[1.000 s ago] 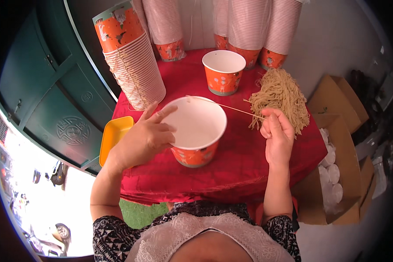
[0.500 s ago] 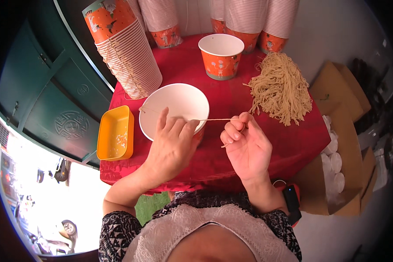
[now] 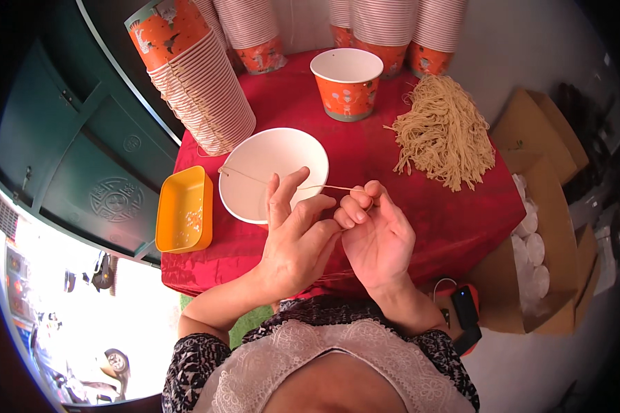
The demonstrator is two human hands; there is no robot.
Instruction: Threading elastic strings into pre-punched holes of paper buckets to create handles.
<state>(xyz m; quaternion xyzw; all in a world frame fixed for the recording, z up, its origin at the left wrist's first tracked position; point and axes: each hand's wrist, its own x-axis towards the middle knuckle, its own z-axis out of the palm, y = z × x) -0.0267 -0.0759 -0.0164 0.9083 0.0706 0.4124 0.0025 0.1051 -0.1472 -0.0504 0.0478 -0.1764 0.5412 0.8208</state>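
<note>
A white-lined paper bucket [image 3: 255,196] stands tilted before me, its open mouth facing up. From a small hole at its left rim a thin beige string [image 3: 337,187] runs taut across the mouth to my right hand [image 3: 379,244]. That hand pinches the string between thumb and index finger, the other fingers curled. My left hand [image 3: 293,241] is beside it, index and thumb bent in to the right fingertips at the string's short end; the contact is partly hidden. A heap of cut beige strings [image 3: 448,134] lies at the right.
A yellow tray [image 3: 165,224] with small white bits sits at the left. Behind it leans a tall stack of orange paper buckets [image 3: 203,89] with strings. One orange bucket [image 3: 346,96] stands at the back, before wrapped stacks. An open cardboard box [image 3: 558,255] is right of the red-clothed table [image 3: 455,227].
My left hand has left the string's middle and moved right and down to my right fingertips. My right hand has shifted slightly left, still holding the string.
</note>
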